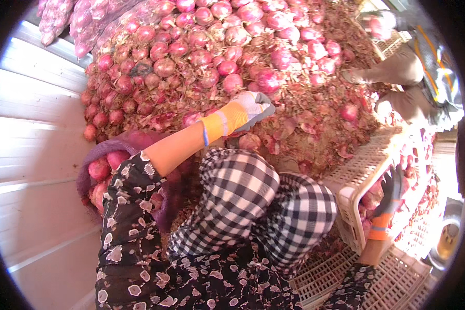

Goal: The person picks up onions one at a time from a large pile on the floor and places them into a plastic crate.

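My left hand (pixel 257 109), in a grey glove with an orange cuff, is above the front of a heap of red onions (pixel 201 58). Its fingers are curled, and whether anything is inside them is hidden. Just beyond it lies a large red onion (pixel 268 80). My right hand (pixel 389 192), in a dark-palmed glove, reaches into a plastic crate (pixel 348 195) of red onions (pixel 373 197). Its fingertips are blurred by glare, so its grip is unclear. Beside my left forearm stands a purple mesh sack (pixel 86 164) with onions (pixel 99 169) in its mouth.
Filled mesh sacks (pixel 89 23) lie at the back left, by a pale ribbed metal wall (pixel 38 155). Another person (pixel 403 69) sits at the right edge near a further crate (pixel 391 45). Another crate (pixel 333 277) is at lower right. Loose skins (pixel 302 128) cover the ground.
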`<action>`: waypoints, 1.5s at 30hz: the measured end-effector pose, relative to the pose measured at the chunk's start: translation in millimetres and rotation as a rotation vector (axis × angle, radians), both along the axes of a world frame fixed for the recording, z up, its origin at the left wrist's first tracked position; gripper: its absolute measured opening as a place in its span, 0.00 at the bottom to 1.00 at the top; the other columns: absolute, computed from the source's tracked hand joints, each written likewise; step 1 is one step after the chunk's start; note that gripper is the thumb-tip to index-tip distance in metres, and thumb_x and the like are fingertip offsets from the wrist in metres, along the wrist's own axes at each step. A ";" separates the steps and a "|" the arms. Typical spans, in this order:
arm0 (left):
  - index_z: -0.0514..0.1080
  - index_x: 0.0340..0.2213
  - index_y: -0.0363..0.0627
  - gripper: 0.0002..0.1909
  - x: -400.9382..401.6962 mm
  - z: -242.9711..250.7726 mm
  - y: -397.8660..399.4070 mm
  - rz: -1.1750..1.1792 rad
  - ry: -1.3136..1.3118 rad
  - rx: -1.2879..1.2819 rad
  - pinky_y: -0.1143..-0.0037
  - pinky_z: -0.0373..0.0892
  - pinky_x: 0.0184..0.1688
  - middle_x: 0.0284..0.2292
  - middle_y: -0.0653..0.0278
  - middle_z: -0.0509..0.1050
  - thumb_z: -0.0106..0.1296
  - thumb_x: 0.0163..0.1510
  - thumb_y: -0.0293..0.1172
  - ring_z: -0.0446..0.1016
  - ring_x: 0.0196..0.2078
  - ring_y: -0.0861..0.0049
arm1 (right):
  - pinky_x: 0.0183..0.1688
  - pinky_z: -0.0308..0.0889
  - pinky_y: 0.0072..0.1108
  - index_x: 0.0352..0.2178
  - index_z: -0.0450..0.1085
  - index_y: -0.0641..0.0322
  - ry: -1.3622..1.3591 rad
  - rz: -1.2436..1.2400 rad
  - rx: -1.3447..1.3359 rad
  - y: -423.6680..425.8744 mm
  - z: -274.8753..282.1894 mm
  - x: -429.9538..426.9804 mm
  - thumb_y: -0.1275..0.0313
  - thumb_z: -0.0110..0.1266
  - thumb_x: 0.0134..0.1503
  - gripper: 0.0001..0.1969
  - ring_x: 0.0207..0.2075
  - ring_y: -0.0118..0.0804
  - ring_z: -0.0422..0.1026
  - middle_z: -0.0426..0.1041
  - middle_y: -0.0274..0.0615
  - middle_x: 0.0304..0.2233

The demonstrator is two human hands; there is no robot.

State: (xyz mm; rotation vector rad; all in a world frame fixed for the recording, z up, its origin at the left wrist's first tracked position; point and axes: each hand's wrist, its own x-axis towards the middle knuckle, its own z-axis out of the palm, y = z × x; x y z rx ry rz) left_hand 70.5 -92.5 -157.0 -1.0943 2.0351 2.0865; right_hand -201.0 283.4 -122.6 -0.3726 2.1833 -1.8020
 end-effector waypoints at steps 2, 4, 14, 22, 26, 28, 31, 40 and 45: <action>0.71 0.37 0.45 0.11 10.4 -58.9 -27.4 -0.092 -0.025 -0.194 0.76 0.68 0.28 0.28 0.68 0.74 0.46 0.54 0.34 0.71 0.26 0.80 | 0.56 0.54 0.28 0.50 0.62 0.63 0.562 0.273 0.315 -32.0 -41.8 26.8 0.65 0.51 0.54 0.23 0.52 0.38 0.63 0.66 0.43 0.48; 0.71 0.36 0.44 0.12 22.8 -67.5 -48.2 -0.132 -0.036 -0.438 0.75 0.68 0.31 0.28 0.65 0.75 0.46 0.52 0.36 0.72 0.28 0.76 | 0.53 0.57 0.29 0.45 0.68 0.59 0.914 0.534 0.895 -39.1 -48.5 25.7 0.71 0.55 0.49 0.19 0.47 0.39 0.66 0.71 0.42 0.43; 0.60 0.50 0.47 0.30 56.0 -110.4 -299.8 0.299 -0.791 -1.160 0.61 0.65 0.47 0.52 0.51 0.61 0.49 0.46 0.45 0.66 0.48 0.51 | 0.47 0.59 0.33 0.36 0.71 0.59 0.782 0.610 1.004 -64.8 -34.4 41.5 0.74 0.55 0.46 0.13 0.36 0.43 0.70 0.74 0.40 0.34; 0.52 0.56 0.56 0.39 15.2 -141.4 -354.0 -0.128 -1.278 -1.214 0.58 0.64 0.49 0.55 0.64 0.57 0.54 0.43 0.45 0.62 0.52 0.56 | 0.47 0.58 0.33 0.37 0.70 0.61 0.737 0.716 1.114 -76.2 -34.3 40.0 0.74 0.54 0.46 0.13 0.39 0.42 0.70 0.73 0.41 0.36; 0.60 0.50 0.54 0.33 23.8 -129.4 -345.7 0.014 -1.087 -1.189 0.62 0.66 0.47 0.50 0.57 0.62 0.55 0.41 0.45 0.65 0.50 0.55 | 0.46 0.59 0.32 0.36 0.70 0.62 0.705 0.717 1.102 -86.4 -28.5 40.4 0.76 0.54 0.46 0.13 0.38 0.42 0.70 0.73 0.41 0.36; 0.64 0.49 0.49 0.36 50.8 -132.7 -348.1 0.335 -0.697 -1.035 0.68 0.65 0.48 0.46 0.56 0.68 0.61 0.36 0.44 0.67 0.48 0.62 | 0.47 0.58 0.35 0.36 0.70 0.63 0.700 0.702 1.065 -86.3 -29.2 40.1 0.76 0.53 0.45 0.13 0.38 0.45 0.70 0.73 0.43 0.35; 0.66 0.46 0.39 0.28 59.2 -122.1 -315.8 0.770 -0.022 -0.469 0.75 0.67 0.45 0.43 0.60 0.72 0.58 0.44 0.36 0.70 0.46 0.69 | 0.47 0.59 0.35 0.36 0.70 0.63 0.747 0.680 1.082 -77.1 -31.9 40.4 0.76 0.53 0.45 0.13 0.37 0.45 0.70 0.73 0.43 0.35; 0.67 0.45 0.49 0.22 41.2 -85.0 -255.7 0.888 0.470 0.535 0.55 0.67 0.46 0.45 0.61 0.70 0.41 0.53 0.47 0.70 0.47 0.62 | 0.49 0.59 0.34 0.35 0.71 0.61 0.818 0.618 0.995 -61.2 -34.1 42.9 0.75 0.53 0.46 0.12 0.37 0.42 0.71 0.73 0.42 0.35; 0.66 0.45 0.53 0.23 60.1 -102.9 -269.8 0.799 0.017 0.228 0.58 0.71 0.35 0.41 0.63 0.72 0.43 0.52 0.52 0.74 0.36 0.63 | 0.50 0.58 0.35 0.34 0.71 0.60 0.810 0.616 1.008 -56.5 -39.8 41.2 0.75 0.54 0.46 0.11 0.36 0.41 0.71 0.74 0.40 0.34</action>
